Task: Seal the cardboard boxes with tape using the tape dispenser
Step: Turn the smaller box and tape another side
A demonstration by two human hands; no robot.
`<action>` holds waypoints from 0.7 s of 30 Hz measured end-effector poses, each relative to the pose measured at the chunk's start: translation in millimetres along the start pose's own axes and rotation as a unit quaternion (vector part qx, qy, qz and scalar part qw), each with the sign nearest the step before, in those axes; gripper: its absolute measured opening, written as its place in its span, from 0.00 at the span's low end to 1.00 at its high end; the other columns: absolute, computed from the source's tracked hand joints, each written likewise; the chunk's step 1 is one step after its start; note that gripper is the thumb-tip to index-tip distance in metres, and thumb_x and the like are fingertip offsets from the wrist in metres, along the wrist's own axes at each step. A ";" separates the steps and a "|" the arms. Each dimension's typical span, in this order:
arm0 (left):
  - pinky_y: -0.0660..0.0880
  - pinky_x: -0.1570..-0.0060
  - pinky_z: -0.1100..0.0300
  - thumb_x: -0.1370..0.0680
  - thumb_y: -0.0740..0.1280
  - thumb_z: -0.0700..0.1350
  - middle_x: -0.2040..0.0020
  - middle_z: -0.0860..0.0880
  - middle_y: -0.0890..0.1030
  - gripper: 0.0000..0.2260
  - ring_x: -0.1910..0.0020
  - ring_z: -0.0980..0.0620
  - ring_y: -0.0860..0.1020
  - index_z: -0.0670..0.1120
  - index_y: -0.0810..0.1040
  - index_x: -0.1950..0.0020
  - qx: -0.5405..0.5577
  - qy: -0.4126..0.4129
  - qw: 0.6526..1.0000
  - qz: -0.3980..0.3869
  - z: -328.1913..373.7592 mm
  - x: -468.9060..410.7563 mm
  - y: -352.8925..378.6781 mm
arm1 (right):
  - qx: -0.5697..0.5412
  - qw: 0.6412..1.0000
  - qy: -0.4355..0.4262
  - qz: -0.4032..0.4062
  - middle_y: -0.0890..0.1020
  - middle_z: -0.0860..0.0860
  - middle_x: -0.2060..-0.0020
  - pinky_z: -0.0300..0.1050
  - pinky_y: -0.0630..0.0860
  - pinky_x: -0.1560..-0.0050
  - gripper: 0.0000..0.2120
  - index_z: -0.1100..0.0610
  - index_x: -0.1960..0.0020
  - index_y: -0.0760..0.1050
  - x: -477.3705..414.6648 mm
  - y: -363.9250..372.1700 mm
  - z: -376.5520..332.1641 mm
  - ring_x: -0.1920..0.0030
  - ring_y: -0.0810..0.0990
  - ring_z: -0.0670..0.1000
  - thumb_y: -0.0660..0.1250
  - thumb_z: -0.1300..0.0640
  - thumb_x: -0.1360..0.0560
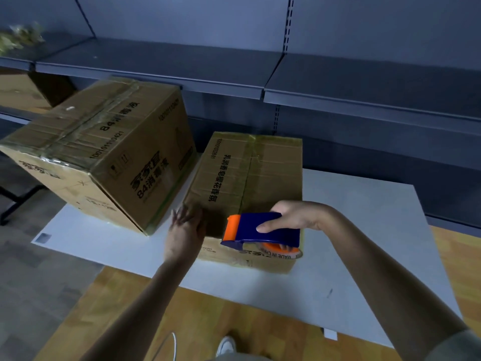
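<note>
Tape dispenser (263,229) is gripped by right hand (294,217) at centre box's (250,173) near edge, seemingly for starting a strip. Left hand (186,227) is laid open against its corner, likely as bracing.

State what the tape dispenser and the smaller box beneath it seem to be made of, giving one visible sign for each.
The tape dispenser looks like hard moulded plastic, smooth with a slight sheen: dark blue body, orange front, crisp edges. The smaller box is corrugated cardboard, matt brown: faint ribbing crosses its top flaps. The tape strip on its seam seems a glossy yellowish film.
</note>
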State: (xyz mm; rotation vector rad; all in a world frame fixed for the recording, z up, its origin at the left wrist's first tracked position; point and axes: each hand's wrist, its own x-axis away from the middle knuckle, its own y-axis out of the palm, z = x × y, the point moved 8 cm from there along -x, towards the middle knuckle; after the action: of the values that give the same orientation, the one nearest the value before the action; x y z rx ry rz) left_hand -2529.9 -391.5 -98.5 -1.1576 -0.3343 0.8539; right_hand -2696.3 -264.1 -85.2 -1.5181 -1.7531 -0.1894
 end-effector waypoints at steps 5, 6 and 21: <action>0.48 0.27 0.60 0.20 0.60 0.37 0.27 0.45 0.61 0.20 0.26 0.51 0.51 0.40 0.64 0.28 0.045 0.073 0.995 -0.048 14.9 2.2 18.2 | -0.001 1.000 -0.003 -0.004 0.82 0.49 0.54 0.34 0.76 0.64 0.18 0.52 0.50 0.74 -2.7 -0.4 -0.4 0.55 0.81 0.48 0.67 0.40 0.31; 0.46 0.28 0.62 0.20 0.59 0.38 0.27 0.46 0.60 0.20 0.27 0.52 0.50 0.40 0.63 0.28 0.049 0.075 0.995 -0.047 14.1 2.2 17.5 | -0.003 1.000 -0.003 -0.006 0.82 0.49 0.54 0.34 0.76 0.64 0.20 0.53 0.49 0.74 -3.0 -0.4 -0.1 0.55 0.81 0.49 0.67 0.39 0.32; 0.51 0.28 0.61 0.22 0.63 0.50 0.27 0.47 0.62 0.24 0.28 0.57 0.49 0.42 0.64 0.28 0.062 0.082 0.994 -0.044 11.9 4.8 15.9 | -0.005 1.000 0.010 -0.012 0.81 0.49 0.51 0.38 0.76 0.57 0.20 0.54 0.43 0.73 4.3 2.0 4.0 0.50 0.80 0.49 0.66 0.42 0.27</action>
State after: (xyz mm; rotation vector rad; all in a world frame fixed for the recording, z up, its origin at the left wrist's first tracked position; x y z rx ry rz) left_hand -2540.9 -377.8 -109.0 -1.0811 -0.1923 0.6887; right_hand -2696.2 -258.0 -85.9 -1.4986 -1.7574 -0.2258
